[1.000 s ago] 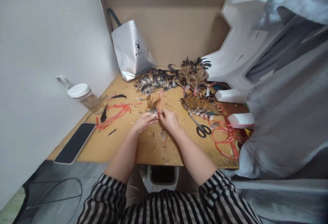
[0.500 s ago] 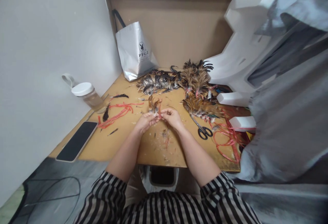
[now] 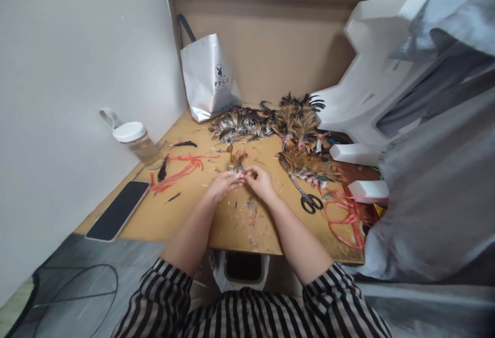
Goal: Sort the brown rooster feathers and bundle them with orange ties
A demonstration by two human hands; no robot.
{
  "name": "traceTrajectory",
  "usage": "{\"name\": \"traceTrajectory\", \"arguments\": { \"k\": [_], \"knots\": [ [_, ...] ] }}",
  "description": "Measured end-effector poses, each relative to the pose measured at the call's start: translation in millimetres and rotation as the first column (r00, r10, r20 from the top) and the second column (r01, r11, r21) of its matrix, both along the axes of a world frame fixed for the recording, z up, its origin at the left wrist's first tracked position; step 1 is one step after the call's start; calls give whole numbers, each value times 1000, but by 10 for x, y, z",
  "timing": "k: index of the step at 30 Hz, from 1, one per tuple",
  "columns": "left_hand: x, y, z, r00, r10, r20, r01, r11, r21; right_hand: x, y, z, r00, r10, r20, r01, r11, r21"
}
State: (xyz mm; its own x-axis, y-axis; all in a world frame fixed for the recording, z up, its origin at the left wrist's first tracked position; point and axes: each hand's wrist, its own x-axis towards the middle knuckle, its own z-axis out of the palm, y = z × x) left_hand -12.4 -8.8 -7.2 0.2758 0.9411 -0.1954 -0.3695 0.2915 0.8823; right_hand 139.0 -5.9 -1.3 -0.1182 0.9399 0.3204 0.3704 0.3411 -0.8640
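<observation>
My left hand (image 3: 225, 184) is closed around the base of a small bunch of brown feathers (image 3: 236, 159), whose tips point away from me. Right beside it, the fingers of my right hand (image 3: 260, 179) pinch at the quill end, where a bit of red plastic strip (image 3: 244, 173) shows; most of that strip is hidden by the fingers. Feather scraps (image 3: 252, 209) lie on the table just below my hands. To the right rest black-handled scissors (image 3: 311, 203), their blades partly under a bundle of golden-brown feathers (image 3: 307, 163).
Behind lie a dark feather pile (image 3: 242, 124) and a standing feather bundle (image 3: 297, 116). A silver bag (image 3: 204, 80) leans at the back. At left are cut red strips (image 3: 178, 174), a phone (image 3: 118, 212) and a lidded jar (image 3: 141, 145). Red strips (image 3: 342, 209) tangle at right.
My right fingers have curled in closer to the feather base, and the red strip that stood up beside the bunch now barely shows. The whole view has shifted slightly.
</observation>
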Motion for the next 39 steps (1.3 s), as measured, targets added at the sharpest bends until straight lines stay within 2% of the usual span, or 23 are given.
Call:
{"name": "traceTrajectory", "arguments": {
  "k": [3,5,9,14,19,22,26,29,32,34,36,39],
  "knots": [
    [-8,17,-1,999,39,4,-40,999,26,15,43,11,962,10,-275,-64,980,-190],
    [-11,27,-6,998,59,5,-59,997,46,26,46,39,916,4,-401,-129,949,-287],
    [-2,35,-20,998,54,-20,-52,995,85,19,19,70,886,47,-461,-218,920,-326],
    [-3,16,8,1000,12,-22,-10,995,95,-9,9,39,936,69,-345,-162,955,-247],
    [-24,-3,49,999,-32,34,31,999,36,19,-26,67,993,60,-101,-68,994,-87],
    [-37,-1,54,996,-52,77,52,999,11,48,-72,125,996,85,32,-87,996,35],
    [-56,4,55,988,-41,146,43,999,-6,67,-137,201,978,72,195,-96,988,117],
    [-64,0,57,979,-36,199,42,999,-26,50,-151,205,976,32,217,-67,985,157],
    [-65,-11,64,975,-64,214,71,997,-27,29,-116,180,998,-13,60,3,986,166],
    [-72,-20,77,977,-86,193,90,996,-12,37,-79,181,991,-26,-130,39,994,99],
    [-88,-27,99,982,-96,161,94,995,17,72,-50,207,937,-46,-347,28,998,-57],
    [-123,-32,146,982,-74,176,58,994,97,147,-38,264,805,-47,-591,-153,947,-284]
  ]
}}
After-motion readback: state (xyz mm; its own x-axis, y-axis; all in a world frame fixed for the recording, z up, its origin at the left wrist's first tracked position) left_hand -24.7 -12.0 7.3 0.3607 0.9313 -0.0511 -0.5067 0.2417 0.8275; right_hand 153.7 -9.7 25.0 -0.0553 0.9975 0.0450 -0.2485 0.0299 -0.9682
